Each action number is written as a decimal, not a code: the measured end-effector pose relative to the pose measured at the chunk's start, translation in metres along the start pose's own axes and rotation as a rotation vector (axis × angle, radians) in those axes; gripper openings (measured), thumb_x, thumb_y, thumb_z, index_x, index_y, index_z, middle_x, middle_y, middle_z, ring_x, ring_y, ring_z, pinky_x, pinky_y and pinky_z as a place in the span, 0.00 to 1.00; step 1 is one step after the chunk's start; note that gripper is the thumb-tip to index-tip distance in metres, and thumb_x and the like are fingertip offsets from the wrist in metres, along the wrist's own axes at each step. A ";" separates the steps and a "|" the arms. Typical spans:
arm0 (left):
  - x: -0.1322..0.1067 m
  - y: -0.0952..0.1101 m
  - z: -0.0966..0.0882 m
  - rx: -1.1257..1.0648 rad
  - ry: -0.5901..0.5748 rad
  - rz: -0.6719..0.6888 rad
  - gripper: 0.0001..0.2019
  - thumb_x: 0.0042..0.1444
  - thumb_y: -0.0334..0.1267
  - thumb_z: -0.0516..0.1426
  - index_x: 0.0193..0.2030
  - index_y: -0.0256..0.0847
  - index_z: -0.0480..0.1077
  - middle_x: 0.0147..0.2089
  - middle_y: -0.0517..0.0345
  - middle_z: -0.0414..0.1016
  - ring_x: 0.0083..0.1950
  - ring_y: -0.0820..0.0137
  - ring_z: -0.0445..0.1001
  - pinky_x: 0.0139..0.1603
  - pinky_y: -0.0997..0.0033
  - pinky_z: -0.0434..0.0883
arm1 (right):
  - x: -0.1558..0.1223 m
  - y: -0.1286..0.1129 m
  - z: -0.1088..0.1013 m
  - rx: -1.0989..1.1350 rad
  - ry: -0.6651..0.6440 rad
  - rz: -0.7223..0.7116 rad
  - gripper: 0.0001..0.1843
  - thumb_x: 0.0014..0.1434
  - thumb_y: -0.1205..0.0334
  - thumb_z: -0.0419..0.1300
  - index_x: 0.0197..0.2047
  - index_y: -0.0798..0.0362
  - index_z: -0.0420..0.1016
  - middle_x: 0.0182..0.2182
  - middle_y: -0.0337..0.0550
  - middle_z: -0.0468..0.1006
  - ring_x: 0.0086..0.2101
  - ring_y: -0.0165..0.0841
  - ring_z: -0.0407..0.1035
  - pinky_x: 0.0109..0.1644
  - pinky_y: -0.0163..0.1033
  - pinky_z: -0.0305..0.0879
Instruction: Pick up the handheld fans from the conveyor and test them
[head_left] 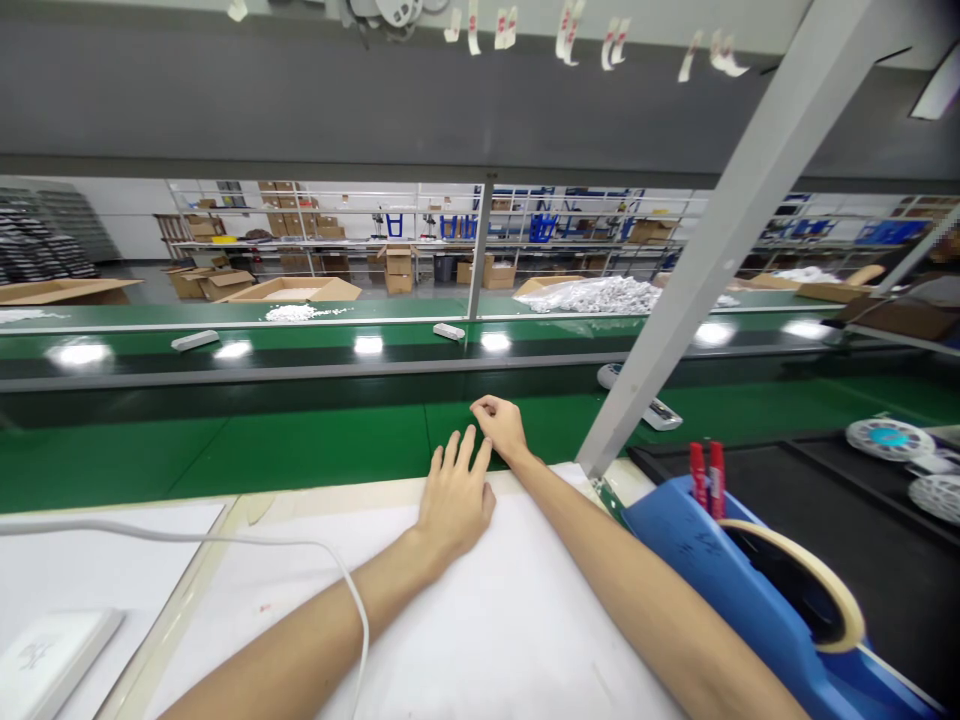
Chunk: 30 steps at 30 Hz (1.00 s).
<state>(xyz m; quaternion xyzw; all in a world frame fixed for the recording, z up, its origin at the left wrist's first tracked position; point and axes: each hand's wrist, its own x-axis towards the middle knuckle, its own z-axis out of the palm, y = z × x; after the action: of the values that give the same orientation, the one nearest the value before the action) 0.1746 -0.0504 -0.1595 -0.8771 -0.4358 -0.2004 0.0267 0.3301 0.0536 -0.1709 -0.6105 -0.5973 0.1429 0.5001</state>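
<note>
My left hand [456, 492] lies palm down with its fingers spread, on the white sheet [525, 610] near its far edge. Its fingertips reach toward the green work surface [337, 440]. Just beyond and to the right, my right hand [501, 425] is over the green surface, thumb and fingers pressed together in a pinch. Whatever is between those fingers, if anything, is too small to make out. A white cable [285, 541] runs from the left side and passes across my left forearm.
A blue bin [705, 560] at the right holds red markers [707, 478] and a tape roll [817, 580]. A grey slanted post [720, 230] rises beside it. White round parts [889, 438] lie on a black tray [795, 480]. A white box [56, 660] sits lower left.
</note>
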 end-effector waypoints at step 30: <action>0.000 0.003 -0.005 0.001 -0.074 -0.046 0.25 0.64 0.37 0.48 0.67 0.36 0.63 0.70 0.43 0.62 0.66 0.53 0.65 0.66 0.46 0.63 | 0.000 0.000 0.000 -0.002 0.002 0.009 0.12 0.55 0.59 0.56 0.30 0.53 0.79 0.19 0.37 0.73 0.23 0.31 0.64 0.31 0.35 0.58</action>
<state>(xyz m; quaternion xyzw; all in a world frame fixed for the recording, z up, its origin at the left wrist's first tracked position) 0.1752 -0.0527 -0.1546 -0.8735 -0.4568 -0.1681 0.0061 0.3302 0.0532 -0.1708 -0.6136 -0.5942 0.1438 0.4997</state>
